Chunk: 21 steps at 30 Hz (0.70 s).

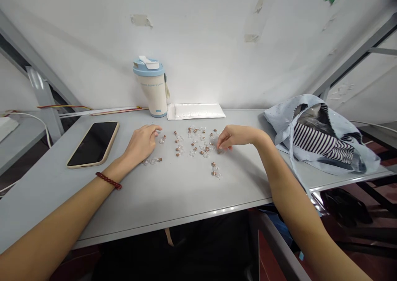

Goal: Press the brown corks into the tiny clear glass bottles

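Note:
Several tiny clear glass bottles with brown cork stoppers (204, 150) lie scattered over the middle of the grey desk. My right hand (232, 136) reaches down at the right side of this group, thumb and fingertips pinched on a small corked glass bottle (220, 151) that they partly cover. My left hand (142, 142) rests on the desk left of the group, fingers loosely bent and apart, with nothing visible in it. One corked bottle (163, 139) lies just right of its fingers. Beside the left wrist lie more bottles (153, 161), partly hidden by the hand.
A phone (93, 143) lies at the left. By the wall stand a cream tumbler with a blue lid (152, 90) and a flat white packet (197, 111). At the right sits a pale blue cloth bag (281, 111) with striped fabric inside. The desk's front edge (186, 221) runs below my arms.

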Motion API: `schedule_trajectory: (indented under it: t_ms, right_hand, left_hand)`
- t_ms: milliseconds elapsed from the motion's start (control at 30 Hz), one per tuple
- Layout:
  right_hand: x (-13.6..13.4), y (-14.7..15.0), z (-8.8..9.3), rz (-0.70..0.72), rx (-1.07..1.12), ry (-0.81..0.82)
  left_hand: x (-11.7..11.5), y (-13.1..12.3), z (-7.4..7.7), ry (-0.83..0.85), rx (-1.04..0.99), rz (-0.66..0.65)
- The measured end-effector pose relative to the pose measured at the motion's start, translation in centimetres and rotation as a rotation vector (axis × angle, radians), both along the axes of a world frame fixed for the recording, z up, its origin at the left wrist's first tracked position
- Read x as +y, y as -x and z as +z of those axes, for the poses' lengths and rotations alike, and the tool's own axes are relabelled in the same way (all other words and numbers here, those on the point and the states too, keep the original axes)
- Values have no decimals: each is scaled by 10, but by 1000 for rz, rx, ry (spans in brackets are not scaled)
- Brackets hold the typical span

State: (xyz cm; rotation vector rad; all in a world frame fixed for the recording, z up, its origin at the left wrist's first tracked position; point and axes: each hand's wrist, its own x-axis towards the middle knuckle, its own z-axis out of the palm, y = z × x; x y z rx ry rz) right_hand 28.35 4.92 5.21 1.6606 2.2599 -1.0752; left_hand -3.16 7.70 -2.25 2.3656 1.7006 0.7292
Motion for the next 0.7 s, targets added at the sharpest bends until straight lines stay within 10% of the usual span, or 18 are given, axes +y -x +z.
schedule_trajectory:
  t_ms: [433, 700]
  right_hand:
    - [-2, 4, -2, 25, 49, -51]
    - [1, 13, -17, -163, 260, -456]
  left_hand:
    - [-1, -1, 2, -1, -14, 9]
    - [-12, -5, 16, 172, -243, 74]
